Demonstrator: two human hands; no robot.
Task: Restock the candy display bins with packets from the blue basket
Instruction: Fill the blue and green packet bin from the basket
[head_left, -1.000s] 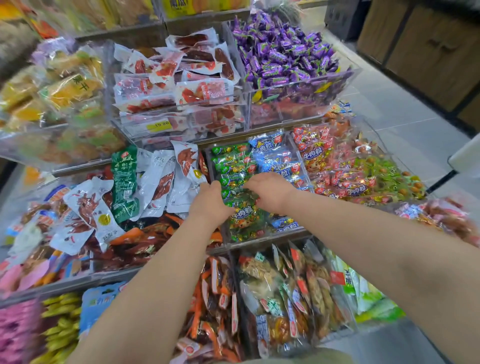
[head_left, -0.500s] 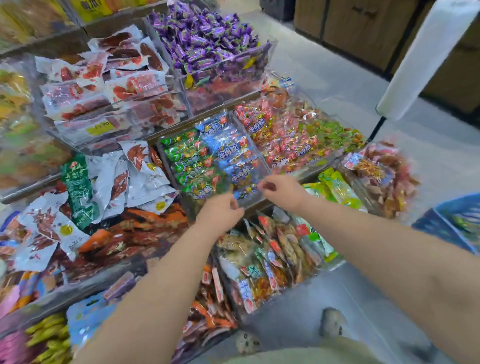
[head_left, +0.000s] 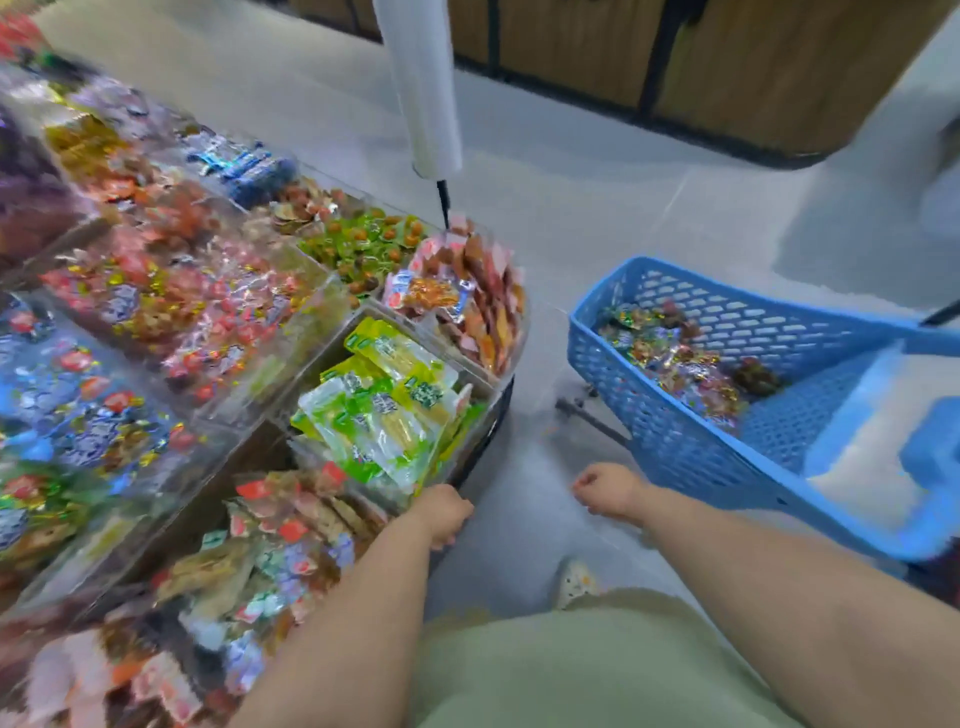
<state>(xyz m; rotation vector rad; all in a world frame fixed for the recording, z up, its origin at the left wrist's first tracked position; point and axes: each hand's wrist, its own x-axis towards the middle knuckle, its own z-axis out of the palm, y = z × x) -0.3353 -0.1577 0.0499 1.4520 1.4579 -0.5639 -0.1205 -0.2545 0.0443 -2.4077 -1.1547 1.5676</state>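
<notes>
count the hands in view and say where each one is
2. The left hand is at the display's corner, beside the green packets. The right hand is over the floor, just short of the blue basket. No others show.
</notes>
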